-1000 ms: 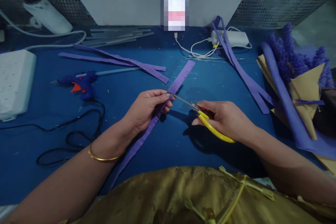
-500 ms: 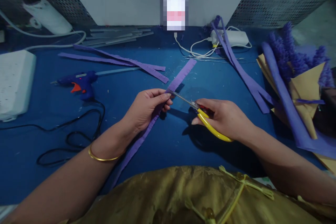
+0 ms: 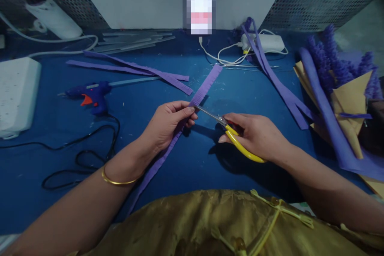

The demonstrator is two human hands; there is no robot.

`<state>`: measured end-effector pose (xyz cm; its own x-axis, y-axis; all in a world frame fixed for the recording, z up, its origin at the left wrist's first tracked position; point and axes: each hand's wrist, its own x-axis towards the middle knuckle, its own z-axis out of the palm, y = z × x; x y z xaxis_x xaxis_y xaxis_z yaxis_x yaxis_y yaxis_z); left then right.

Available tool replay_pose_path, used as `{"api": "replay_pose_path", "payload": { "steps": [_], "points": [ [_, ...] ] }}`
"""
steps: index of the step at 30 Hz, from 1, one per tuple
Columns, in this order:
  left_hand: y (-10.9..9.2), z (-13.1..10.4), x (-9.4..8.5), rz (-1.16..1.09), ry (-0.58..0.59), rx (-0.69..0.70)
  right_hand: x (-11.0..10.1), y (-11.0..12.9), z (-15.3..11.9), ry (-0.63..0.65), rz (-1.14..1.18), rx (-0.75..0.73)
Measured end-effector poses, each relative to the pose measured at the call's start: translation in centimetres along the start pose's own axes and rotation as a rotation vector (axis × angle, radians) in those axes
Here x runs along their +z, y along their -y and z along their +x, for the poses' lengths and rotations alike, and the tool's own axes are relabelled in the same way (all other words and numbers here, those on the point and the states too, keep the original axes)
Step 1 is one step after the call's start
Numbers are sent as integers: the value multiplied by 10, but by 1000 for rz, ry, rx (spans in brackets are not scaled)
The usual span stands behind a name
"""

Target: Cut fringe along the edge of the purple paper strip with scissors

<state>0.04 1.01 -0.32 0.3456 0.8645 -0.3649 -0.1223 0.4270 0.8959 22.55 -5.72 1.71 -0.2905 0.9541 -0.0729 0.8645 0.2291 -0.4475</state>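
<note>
A long purple paper strip (image 3: 207,85) runs slantwise through the fingers of my left hand (image 3: 172,122), pinched between thumb and forefinger. Fine cuts line the edge of its upper part, and its lower end trails toward my lap. My right hand (image 3: 255,132) grips a pair of scissors (image 3: 244,149) with yellow handles. The scissor blades point left, their tips at the strip's edge just beside my left fingertips. A bit of red shows under my right fingers, mostly hidden.
On the left lie a blue glue gun (image 3: 96,93), its black cord (image 3: 115,128), more purple strips (image 3: 135,70) and a white box (image 3: 18,96). Clear glue sticks (image 3: 135,42) and a phone (image 3: 201,0) are at the back. Purple flowers (image 3: 327,60) in brown paper (image 3: 351,100) stand right.
The strip's upper end has shifted slightly left. Both hands and the scissors stay almost in the same place.
</note>
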Motion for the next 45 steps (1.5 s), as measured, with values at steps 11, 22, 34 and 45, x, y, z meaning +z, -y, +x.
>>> {"api": "replay_pose_path", "payload": {
  "steps": [11, 22, 34, 45],
  "points": [
    [-3, -2, 3, -5, 1, -18, -5, 2, -1, 29, 54, 10],
    [-3, -3, 4, 24, 1, -27, 1, 1, -1, -1, -21, -4],
    [-2, -3, 4, 29, 20, -3, -4, 2, -1, 41, 66, 10],
    [-4, -3, 4, 1, 22, -37, -4, 1, -1, 36, 72, 14]
  ]
}}
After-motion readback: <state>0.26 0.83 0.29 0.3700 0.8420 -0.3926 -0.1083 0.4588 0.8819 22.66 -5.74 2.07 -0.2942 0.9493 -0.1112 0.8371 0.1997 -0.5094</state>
